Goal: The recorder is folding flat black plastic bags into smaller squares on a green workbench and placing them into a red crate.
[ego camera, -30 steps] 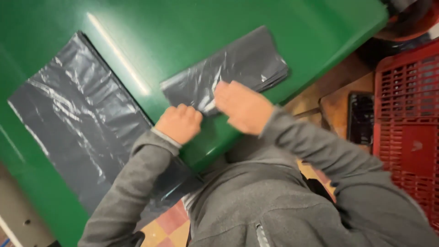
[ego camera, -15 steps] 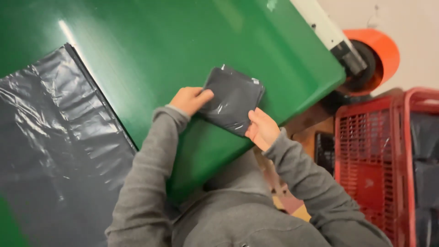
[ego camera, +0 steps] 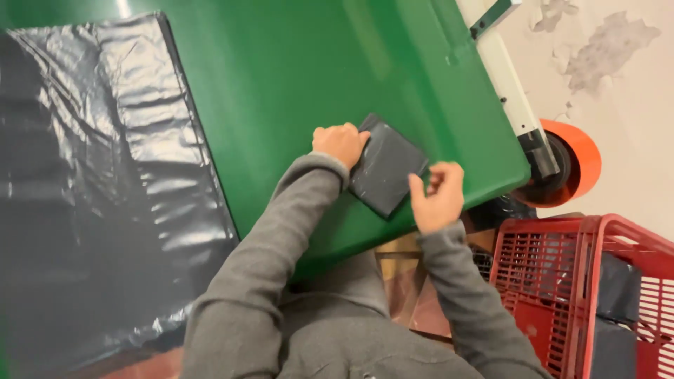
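A small folded dark grey plastic bag (ego camera: 386, 167) lies on the green table (ego camera: 302, 84), close to its near edge. My left hand (ego camera: 340, 144) presses down on the bag's left corner with curled fingers. My right hand (ego camera: 437, 196) sits at the bag's right edge. Its thumb touches that edge and its fingers are loosely curled just above the table, holding nothing. Both arms are in grey sleeves.
A large dark grey plastic bag (ego camera: 98, 182) lies spread flat over the left of the table. A red plastic crate (ego camera: 562, 281) with folded grey bags inside stands at the lower right. An orange wheel (ego camera: 572, 165) sits beyond the table's right corner.
The long folded bag has been folded down into a small square. My right hand has come off its top and now sits at its right edge, while my left hand still presses it.
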